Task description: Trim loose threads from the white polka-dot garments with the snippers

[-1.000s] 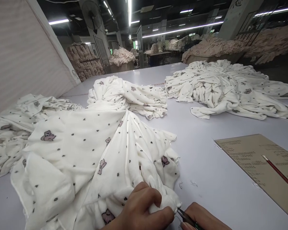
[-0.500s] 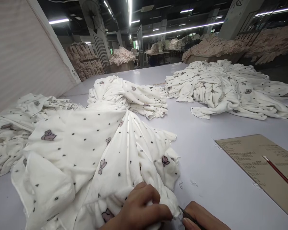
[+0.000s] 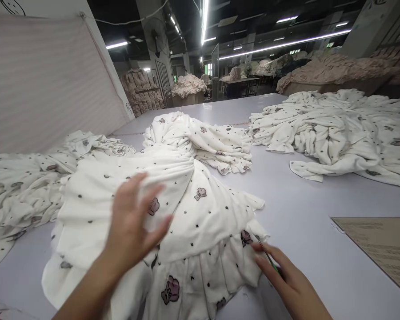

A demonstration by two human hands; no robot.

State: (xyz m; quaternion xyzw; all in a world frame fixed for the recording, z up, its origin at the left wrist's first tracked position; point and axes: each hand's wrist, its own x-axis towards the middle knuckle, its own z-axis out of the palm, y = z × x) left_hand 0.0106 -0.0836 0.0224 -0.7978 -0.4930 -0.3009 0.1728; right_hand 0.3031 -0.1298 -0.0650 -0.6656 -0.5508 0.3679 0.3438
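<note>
Two hands work one white bear-print garment (image 3: 193, 209) on our surface (image 3: 303, 200): left hand (image 3: 133, 226) spread wide above it, right hand (image 3: 286, 280) gripping thread snips (image 3: 266, 255) by the ruffled hem, untrimmed piles waiting.

We note bright ceiling strip lights (image 3: 205, 18) glaring overhead (dim hall behind); left hand (image 3: 133, 222) motion-blurred, edges wide-angle distorted.

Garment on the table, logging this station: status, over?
Left hand open, flat over white garment. Right hand grips thread snips at ruffled hem. Brown card off right, apart.
</note>
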